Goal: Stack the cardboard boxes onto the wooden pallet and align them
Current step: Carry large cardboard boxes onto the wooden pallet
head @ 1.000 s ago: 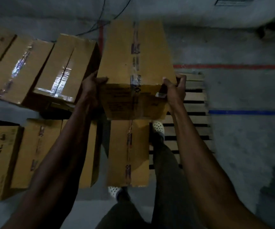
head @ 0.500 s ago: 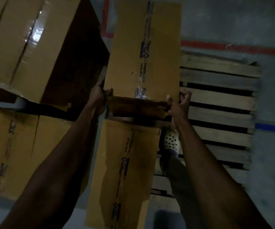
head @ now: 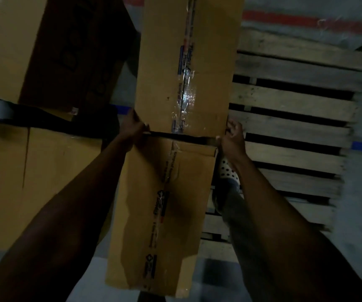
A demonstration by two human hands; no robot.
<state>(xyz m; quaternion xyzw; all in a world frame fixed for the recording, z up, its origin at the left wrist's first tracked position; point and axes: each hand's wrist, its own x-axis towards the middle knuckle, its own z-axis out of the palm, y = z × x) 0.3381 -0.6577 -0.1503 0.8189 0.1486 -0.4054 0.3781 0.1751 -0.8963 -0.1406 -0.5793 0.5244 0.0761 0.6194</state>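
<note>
Left hand and right hand each clamp a near corner of the long tape-sealed brown cardboard box at 12 o'clock, with the slatted wooden pallet at 3 o'clock

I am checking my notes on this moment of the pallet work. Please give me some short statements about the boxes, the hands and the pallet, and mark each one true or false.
1. The left hand and the right hand both grip the near end of the long box. True.
2. The slats of the wooden pallet to the right of that box are covered with boxes. False: those slats lie bare.
3. A red line runs on the floor beyond the pallet. True.
4. The top seam of the long box has no tape. False: shiny tape runs along it.
</note>
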